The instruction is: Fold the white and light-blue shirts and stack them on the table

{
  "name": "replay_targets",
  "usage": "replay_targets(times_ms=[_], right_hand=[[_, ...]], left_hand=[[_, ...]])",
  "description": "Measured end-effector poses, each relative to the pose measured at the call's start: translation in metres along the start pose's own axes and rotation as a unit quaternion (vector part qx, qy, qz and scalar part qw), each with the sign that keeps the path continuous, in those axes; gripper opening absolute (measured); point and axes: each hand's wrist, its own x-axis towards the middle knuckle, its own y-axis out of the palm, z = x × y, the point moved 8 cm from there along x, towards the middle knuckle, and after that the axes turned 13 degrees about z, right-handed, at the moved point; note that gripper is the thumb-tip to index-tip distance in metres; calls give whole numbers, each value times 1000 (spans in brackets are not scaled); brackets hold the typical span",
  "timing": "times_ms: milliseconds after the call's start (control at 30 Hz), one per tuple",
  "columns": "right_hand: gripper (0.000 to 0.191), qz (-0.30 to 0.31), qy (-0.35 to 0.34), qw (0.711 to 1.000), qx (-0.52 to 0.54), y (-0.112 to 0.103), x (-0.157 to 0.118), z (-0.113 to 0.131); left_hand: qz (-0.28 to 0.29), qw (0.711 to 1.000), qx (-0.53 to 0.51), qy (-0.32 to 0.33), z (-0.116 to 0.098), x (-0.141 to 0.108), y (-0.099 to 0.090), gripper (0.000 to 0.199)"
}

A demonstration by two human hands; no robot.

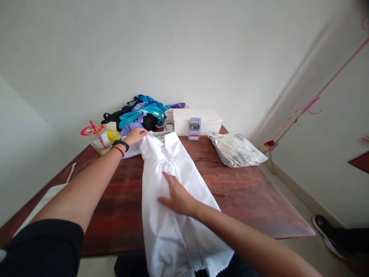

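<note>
A white dress (181, 181) with a gathered knot near its top lies lengthwise over the table, its lower end hanging over the near edge. At its top left corner, my left hand (137, 136) pinches the fabric between thumb and fingers. Lower down, just below the knot, my right hand (179, 197) rests on the cloth with fingers spread, holding nothing. A black band and a red string circle my left wrist.
Behind lie a pile of blue, purple and black clothes (144, 112) and a white box (198, 115). A plastic cup with a straw (99, 141) stands left. A bagged item (236, 150) lies right on the wooden table (115, 204). A pink pole (311, 102) leans by the wall.
</note>
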Motion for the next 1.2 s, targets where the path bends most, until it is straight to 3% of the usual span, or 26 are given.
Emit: replay_targets(times_ms=[167,300,433,533,633,733,800,900,1100,1200], right_hand=[[70,86,-18,985,-146,34,-26,16],[59,83,-37,963,-252,47,-31,20],[55,46,-18,959,-278,44,-45,18],[55,39,-24,956,-291,42,-58,13],[56,47,-34,953,-296,43,-65,5],[57,46,-39,954,-293,45,-68,-1],[56,41,-40,955,-291,45,-68,-1],[52,45,-44,955,-288,45,-69,2],[46,88,-60,945,-308,47,-74,11],[45,79,-49,945,-315,46,-86,17]], left_hand=[[-6,998,52,-26,5,16,-5,30],[-8,993,114,-42,-6,24,3,25],[-22,985,169,-32,-31,22,11,29],[-9,980,193,36,-62,7,18,37],[115,960,193,169,-96,-25,46,43],[261,911,176,268,-114,-69,82,42],[279,901,185,275,-114,-85,95,43],[267,904,195,271,-108,-87,106,29],[256,909,184,274,-96,-65,106,31],[251,911,182,271,-96,-65,104,30]])
